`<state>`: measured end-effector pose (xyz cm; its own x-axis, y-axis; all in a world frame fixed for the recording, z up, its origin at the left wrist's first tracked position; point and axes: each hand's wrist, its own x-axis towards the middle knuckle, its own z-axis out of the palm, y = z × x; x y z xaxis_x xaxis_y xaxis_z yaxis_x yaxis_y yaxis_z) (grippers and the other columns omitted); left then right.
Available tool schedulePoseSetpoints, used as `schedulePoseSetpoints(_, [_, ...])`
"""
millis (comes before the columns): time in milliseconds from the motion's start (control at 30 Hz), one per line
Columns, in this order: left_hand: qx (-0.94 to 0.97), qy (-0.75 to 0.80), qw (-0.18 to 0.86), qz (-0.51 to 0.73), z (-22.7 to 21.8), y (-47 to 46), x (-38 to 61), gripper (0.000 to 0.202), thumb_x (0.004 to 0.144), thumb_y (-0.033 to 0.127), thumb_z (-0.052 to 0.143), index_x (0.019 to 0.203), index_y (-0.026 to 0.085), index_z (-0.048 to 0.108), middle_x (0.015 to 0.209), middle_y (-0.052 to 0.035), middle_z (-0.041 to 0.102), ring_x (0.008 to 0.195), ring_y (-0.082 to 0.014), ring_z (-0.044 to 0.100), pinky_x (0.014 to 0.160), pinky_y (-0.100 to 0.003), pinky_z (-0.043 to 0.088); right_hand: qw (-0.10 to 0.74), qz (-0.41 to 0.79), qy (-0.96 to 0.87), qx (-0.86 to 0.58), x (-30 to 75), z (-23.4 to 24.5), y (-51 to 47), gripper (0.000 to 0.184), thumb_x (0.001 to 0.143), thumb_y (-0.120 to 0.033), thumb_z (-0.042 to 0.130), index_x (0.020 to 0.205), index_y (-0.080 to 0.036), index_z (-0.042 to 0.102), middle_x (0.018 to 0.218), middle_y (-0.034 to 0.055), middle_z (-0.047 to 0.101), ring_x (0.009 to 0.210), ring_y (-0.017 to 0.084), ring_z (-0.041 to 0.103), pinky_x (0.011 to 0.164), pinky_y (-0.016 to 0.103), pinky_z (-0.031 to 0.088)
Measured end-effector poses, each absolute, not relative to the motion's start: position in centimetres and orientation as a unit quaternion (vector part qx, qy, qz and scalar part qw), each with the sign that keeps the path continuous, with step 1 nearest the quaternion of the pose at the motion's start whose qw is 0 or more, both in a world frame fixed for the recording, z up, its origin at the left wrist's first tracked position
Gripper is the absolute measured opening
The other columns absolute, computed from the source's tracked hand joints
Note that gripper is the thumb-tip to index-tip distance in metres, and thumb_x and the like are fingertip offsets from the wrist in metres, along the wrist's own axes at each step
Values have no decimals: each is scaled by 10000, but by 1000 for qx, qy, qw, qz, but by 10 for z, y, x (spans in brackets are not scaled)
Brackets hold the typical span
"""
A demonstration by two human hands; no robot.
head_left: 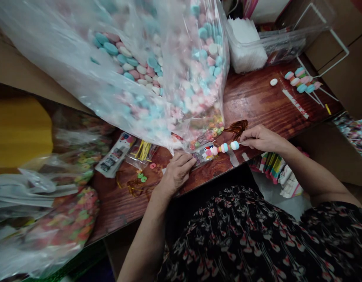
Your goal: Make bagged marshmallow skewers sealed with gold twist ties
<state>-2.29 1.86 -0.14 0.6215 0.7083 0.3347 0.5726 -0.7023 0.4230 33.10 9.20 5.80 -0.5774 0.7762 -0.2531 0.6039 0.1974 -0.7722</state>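
My right hand point(261, 138) pinches the bare end of a marshmallow skewer point(225, 147), which carries pink, white and blue marshmallows with small coloured rings between them. The skewer's far end lies at the mouth of a small printed clear bag point(203, 154), overlapping it; I cannot tell how far inside it is. My left hand point(180, 170) is closed on the other end of this bag, low over the table, its fingertips partly hidden. Just beyond both hands, a big clear sack of marshmallows point(145, 74) slumps toward me. Coloured cereal rings point(214, 131) lie at its lower edge.
Finished skewers point(303, 80) and a loose white marshmallow point(274, 82) lie at the right. A plastic bin point(283, 39) stands behind. Printed bags point(116, 154), yellow ties point(143, 150) and a bag of cereal rings point(72, 219) are at the left. The wooden table's point(131, 211) front edge is close to my body.
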Motion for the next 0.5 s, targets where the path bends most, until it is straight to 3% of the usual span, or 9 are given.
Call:
schedulePoseSetpoints(267, [876, 373, 110, 284, -4, 17, -18, 273, 870, 89, 539, 1094, 225, 617, 980, -84, 682, 894, -203, 592, 813, -400, 526, 84, 364, -811, -451, 326, 68, 75, 186, 872, -238, 546, 798, -178, 707, 634, -19, 632, 567, 87, 513, 587, 218, 301])
schedulePoseSetpoints(500, [843, 419, 133, 309, -6, 14, -13, 166, 898, 161, 546, 1010, 217, 655, 939, -78, 669, 874, -195, 587, 801, -381, 515, 110, 285, -849, -430, 333, 58, 56, 190, 897, -192, 525, 866, -206, 712, 733, -4, 694, 650, 110, 587, 634, 226, 337])
